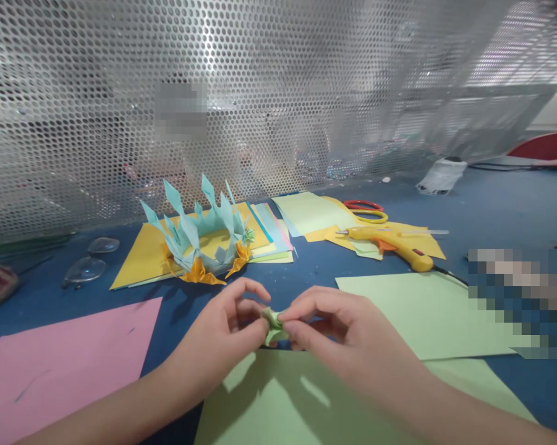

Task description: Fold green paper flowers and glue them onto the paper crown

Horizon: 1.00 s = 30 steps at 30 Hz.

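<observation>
Between my two hands, a small piece of folded light green paper (273,322) is pinched above the table. My left hand (234,327) grips its left side with thumb and fingers. From the right, the thumb and index finger of my right hand (334,327) close on the same piece. Below lies a light green sheet (264,402), with the shadows of both hands on it. Beyond my hands stands a pale blue paper crown (192,238) with pointed tips. Orange folded paper pieces (201,272) and a small green one (250,235) sit along its base.
A yellow glue gun (394,238) lies at right, before red-and-yellow-handled scissors (371,210). Coloured sheets (136,247) are under the crown. A pink sheet (69,358), eyeglasses (86,269) and another green sheet (412,315) rest on the blue table (301,272). A perforated metal panel (269,80) stands behind.
</observation>
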### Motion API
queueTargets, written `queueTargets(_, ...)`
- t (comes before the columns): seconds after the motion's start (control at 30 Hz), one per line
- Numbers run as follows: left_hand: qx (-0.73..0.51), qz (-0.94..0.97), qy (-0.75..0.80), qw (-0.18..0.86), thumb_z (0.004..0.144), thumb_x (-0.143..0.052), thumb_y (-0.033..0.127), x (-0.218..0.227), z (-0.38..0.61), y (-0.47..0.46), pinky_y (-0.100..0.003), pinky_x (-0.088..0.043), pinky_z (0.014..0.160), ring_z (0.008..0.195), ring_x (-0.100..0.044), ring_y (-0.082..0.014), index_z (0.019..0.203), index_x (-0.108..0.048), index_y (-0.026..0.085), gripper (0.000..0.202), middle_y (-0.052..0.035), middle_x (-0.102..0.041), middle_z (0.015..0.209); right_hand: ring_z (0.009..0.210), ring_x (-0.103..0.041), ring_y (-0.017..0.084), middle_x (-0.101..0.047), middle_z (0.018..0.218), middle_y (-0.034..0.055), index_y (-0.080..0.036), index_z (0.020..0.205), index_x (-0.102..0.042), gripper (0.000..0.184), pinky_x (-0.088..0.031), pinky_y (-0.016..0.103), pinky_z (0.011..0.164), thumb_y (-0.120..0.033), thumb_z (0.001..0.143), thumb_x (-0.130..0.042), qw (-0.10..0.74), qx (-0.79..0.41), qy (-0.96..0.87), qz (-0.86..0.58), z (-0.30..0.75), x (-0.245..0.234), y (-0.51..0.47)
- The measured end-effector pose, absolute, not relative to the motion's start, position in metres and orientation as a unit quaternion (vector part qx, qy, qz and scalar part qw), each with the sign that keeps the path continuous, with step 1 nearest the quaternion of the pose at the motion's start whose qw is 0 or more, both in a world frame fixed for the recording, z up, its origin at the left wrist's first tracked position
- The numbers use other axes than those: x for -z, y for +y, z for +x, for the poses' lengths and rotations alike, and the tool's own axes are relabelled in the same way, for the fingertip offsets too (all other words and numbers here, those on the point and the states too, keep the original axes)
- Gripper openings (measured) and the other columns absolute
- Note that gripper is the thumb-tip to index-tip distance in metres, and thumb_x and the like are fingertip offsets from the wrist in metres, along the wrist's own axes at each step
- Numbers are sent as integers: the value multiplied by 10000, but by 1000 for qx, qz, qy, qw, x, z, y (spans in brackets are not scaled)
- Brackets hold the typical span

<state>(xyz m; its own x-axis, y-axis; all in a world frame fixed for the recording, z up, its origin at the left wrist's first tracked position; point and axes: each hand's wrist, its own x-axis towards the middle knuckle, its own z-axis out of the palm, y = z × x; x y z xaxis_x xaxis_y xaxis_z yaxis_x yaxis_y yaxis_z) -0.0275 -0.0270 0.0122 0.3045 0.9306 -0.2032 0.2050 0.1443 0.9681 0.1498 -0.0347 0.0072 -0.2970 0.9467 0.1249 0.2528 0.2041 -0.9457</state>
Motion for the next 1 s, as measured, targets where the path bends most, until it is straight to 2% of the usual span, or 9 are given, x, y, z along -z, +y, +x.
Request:
queueTargets(0.1, -323, 524, 536, 578, 732, -609, 226, -10, -26, -27, -328, -522, 733, 729, -644, -174, 1077, -466, 208, 374, 29, -694, 720, 663, -662, 115, -690, 772, 23, -189, 775, -721, 158, -562, 197, 611, -124, 786, -578, 379, -409, -700, -446, 150, -4, -35)
queueTargets(0.23, -276, 573, 543, 549, 774, -576, 233, -9, -28, -30, -311, -504, 722, 763, -669, -204, 933, -594, 185, 167, -15, -729, 752, 610, -623, 88, -651, 760, 15, -178, 785, -709, 197, -527, 172, 571, -51, 779, -558, 374, -332, -758, -419, 153, -2, -37)
queueTargets(0.33, -249, 694, 509, 444, 823, -482, 173, -9, -32, -35, -283, -477, 701, 796, -661, -197, 881, -681, 189, 208, -32, -737, 845, 587, -582, 91, -596, 751, 11, -172, 787, -701, 214, -497, 195, 554, -28, 789, -542, 345, -220, -825, -391, 156, 0, -37)
queueTargets(0.43, -232, 798, 448, 329, 850, -397, 95, -7, -36, -38, -261, -469, 706, 793, -641, -167, 978, -715, 242, 373, -10, -713, 870, 579, -568, 129, -577, 688, 15, -160, 734, -684, 232, -453, 232, 495, -22, 805, -511, 305, -80, -883, -349, 159, 3, -37)
queueTargets(0.53, -225, 816, 437, 304, 883, -367, 98, -6, -38, -38, -259, -485, 728, 810, -642, -163, 1121, -672, 265, 422, -13, -701, 897, 547, -546, 145, -574, 650, 23, -148, 711, -674, 262, -399, 252, 436, -16, 815, -473, 302, 7, -900, -315, 160, 6, -37)
queueTargets(0.67, -234, 787, 466, 330, 908, -378, 137, -9, -34, -42, -284, -471, 864, 993, -640, -189, 1178, -626, 267, 389, -23, -701, 1097, 562, -564, 120, -598, 669, 8, -155, 750, -673, 230, -462, 216, 508, -16, 801, -498, 314, -74, -883, -341, 161, 8, -38)
queueTargets(0.8, -200, 774, 469, 376, 935, -386, 195, -14, -29, -48, -308, -448, 890, 959, -647, -206, 1181, -628, 294, 359, -16, -716, 1060, 555, -569, 111, -609, 665, 5, -165, 699, -638, 206, -478, 201, 521, 2, 752, -530, 296, -135, -871, -369, 162, 8, -37)
queueTargets(0.9, -212, 728, 478, 443, 940, -415, 260, -12, -30, -49, -328, -445, 912, 1068, -614, -229, 1292, -515, 293, 367, -34, -684, 1171, 541, -567, 104, -617, 647, 4, -165, 685, -632, 191, -470, 192, 506, -9, 753, -544, 332, -144, -856, -371, 162, 3, -37)
queueTargets(1.0, -233, 678, 482, 504, 877, -532, 270, -9, -31, -49, -362, -443, 923, 1123, -580, -256, 1346, -413, 299, 485, -52, -653, 1226, 527, -570, 88, -652, 641, -15, -186, 707, -654, 177, -466, 171, 501, -39, 753, -567, 361, -205, -814, -406, 160, -4, -37)
